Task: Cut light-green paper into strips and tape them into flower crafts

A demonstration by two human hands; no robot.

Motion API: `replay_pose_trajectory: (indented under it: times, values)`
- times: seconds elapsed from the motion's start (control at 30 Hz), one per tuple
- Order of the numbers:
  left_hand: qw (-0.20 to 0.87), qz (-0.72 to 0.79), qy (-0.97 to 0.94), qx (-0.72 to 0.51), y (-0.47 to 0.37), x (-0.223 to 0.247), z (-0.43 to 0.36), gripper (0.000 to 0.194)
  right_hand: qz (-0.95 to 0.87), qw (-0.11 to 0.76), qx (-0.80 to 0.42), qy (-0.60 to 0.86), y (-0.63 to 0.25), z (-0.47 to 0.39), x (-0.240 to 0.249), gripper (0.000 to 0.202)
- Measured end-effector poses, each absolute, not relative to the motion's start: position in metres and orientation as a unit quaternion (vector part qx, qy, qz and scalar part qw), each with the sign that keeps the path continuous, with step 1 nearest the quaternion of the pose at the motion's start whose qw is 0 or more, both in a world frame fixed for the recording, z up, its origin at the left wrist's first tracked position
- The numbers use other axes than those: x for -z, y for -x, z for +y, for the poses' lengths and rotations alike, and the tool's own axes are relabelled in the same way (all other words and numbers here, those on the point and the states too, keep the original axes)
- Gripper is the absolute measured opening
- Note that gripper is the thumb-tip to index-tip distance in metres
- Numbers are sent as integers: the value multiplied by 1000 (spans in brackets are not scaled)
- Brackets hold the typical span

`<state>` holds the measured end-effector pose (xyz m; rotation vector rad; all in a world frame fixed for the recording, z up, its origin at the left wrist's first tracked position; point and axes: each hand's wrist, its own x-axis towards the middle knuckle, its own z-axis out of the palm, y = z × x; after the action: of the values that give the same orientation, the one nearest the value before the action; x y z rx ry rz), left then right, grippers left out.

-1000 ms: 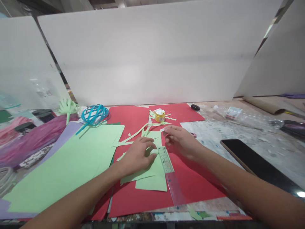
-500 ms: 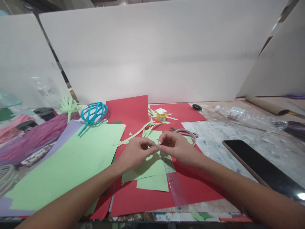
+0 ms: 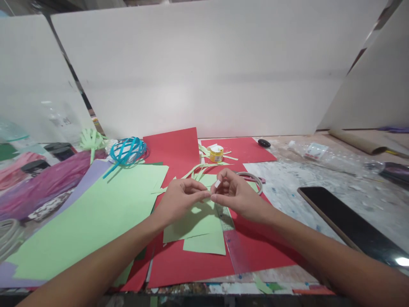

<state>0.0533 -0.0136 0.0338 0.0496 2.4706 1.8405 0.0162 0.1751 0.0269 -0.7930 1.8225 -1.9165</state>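
Near the middle of the table, my left hand [image 3: 184, 198] and my right hand [image 3: 238, 194] meet almost fingertip to fingertip. The left thumb and forefinger are pinched together; what lies between them is too small to make out. A small white piece [image 3: 217, 183], like tape or backing, shows at my right fingers, which are curled around it. Below both hands lie light green paper pieces [image 3: 204, 243] on a red sheet [image 3: 188, 270]. Just beyond, light green paper strips [image 3: 194, 170] and a yellow tape roll [image 3: 216, 154] lie on the red paper.
On the left are a large light green sheet [image 3: 96, 217], a blue paper-strip whisk shape [image 3: 128, 151] and a green strip bundle [image 3: 92, 140]. To the right are a phone [image 3: 348, 221], a plastic bottle [image 3: 338, 157] and a looped cable [image 3: 260, 183]. A white panel [image 3: 191, 72] stands behind.
My right fingers have lifted and opened slightly, and the white piece now shows more clearly at them. My left hand remains pinched in nearly the same spot.
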Motion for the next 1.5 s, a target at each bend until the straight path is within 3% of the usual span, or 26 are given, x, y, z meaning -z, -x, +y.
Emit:
replay_pose_trajectory:
  times: [0.3,0.53,0.83,1.5]
  values:
    - [28,792,-60,-607,-51,-33,-16,26,651,112,712,238,-16,171,-30,35]
    - [-10,809,-44,-586,-52,-36,-16,24,738,37,616,273,-20,172,-26,14]
    - [-5,793,-66,-606,-53,-34,-14,23,798,-6,530,287,-25,171,-34,11]
    - [14,782,-73,-619,-56,-30,-11,26,806,-16,520,283,-26,171,-31,11]
